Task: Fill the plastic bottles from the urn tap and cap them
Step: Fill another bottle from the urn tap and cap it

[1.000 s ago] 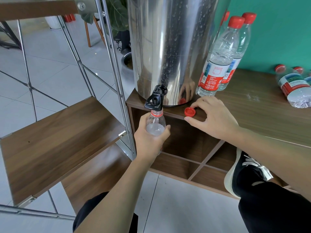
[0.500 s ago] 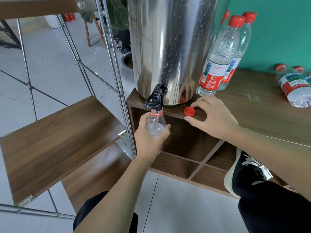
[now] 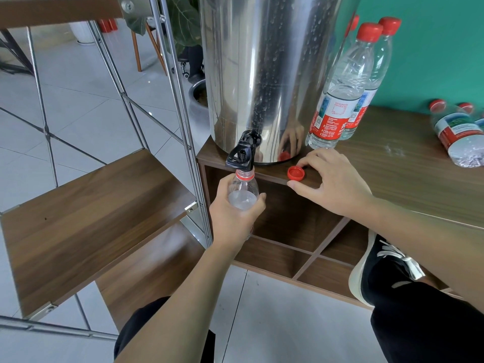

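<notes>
Bottle [image 3: 243, 191] sits mouth-up under the urn tap [image 3: 242, 154], at the 9 o'clock corner of the bench [image 3: 408, 174], hanging off the front edge with no support but your grip. Water shows well up toward the shoulder.

Risks, as judgement:
- Overflow. The level looks close to the neck; if the tap is left running, water goes over your fingers and down to the shelf compartments and the floor tiles. I cannot tell from this view whether water is flowing right now.
- Mouth drifting off the spout. The neck ring is just under the tap; a small tilt would send the stream down the outside.
- Squeeze. Thin plastic, nearly full: tighten your grip and it will burp water out of the open top.
- Cap [image 3: 296, 173] lies open side up, close to the bench edge at 6 o'clock of the urn [image 3: 262, 74]; a careless nudge could send it to the floor.

Pose:
- Your left hand [image 3: 235, 213] is wrapped round the bottle's body, fingers and thumb curled about it, forearm coming up from 6 o'clock.
- Your right hand [image 3: 330, 182] rests on the bench edge, fingers loosely bent around the cap without clearly pinching it; thumb tip sits just at 6 o'clock of the cap.
</notes>
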Demonstrator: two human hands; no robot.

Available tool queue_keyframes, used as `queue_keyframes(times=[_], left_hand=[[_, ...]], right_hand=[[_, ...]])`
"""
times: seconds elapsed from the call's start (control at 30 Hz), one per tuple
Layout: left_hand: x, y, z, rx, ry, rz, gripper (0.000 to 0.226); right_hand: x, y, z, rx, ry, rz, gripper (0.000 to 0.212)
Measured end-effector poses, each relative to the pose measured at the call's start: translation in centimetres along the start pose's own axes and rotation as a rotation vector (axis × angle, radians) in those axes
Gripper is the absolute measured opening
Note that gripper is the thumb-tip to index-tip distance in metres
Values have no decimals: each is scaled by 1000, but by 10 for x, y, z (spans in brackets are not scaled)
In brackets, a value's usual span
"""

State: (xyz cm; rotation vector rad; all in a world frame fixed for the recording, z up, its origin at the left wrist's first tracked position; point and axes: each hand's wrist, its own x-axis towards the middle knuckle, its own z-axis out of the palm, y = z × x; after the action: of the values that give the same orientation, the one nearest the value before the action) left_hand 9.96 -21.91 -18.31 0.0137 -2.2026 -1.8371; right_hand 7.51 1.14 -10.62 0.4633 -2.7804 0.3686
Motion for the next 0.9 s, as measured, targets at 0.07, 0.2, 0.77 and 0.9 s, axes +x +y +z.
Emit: queue_keyframes(times=[0.07, 0.2, 0.77, 0.9], left_hand=[[0, 0, 0, 1, 0, 3, 67], [0, -1, 0, -1, -3, 4, 66], [0, 1, 0, 6, 1, 10, 65], [0, 1, -1, 4, 0, 9, 66]], right_hand=[[0, 0, 1, -1, -3, 4, 51], [0, 1, 1, 1, -1, 3, 50], [1, 1, 2, -2, 0, 3, 50], [0, 1, 2, -5, 0, 1, 50]])
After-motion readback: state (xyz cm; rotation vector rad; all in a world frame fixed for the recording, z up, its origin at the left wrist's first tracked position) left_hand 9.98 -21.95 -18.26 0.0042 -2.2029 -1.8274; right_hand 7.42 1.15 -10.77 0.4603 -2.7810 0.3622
